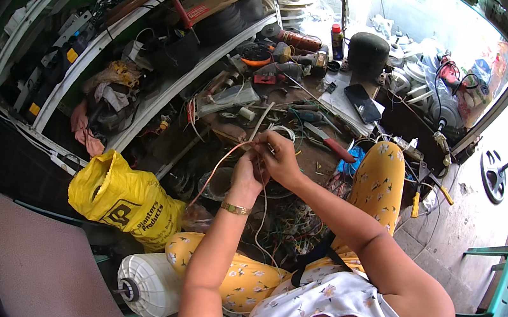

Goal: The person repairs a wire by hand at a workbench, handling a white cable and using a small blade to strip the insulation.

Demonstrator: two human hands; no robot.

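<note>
My left hand (248, 172) and right hand (276, 155) meet near the middle of the view, fingers pinched on thin wire. A salmon-coloured wire (216, 170) runs from them down to the left; a pale wire (264, 214) hangs below. Just behind my hands are a white wire coil (282, 131) and a cluttered workbench (232, 131). A red-handled tool (338, 149) lies to their right. A metal bowl (210, 186) is partly hidden behind my left arm. A tangle of coloured wires (296, 231) lies below, between my legs.
Cluttered shelves (94, 35) line the left. A yellow sack (100, 184) stands beside a white cylinder (148, 282). On the bench are a phone (362, 103), power tools (306, 57) and a dark cylinder (368, 55). A green plastic chair (497, 287) is at the right.
</note>
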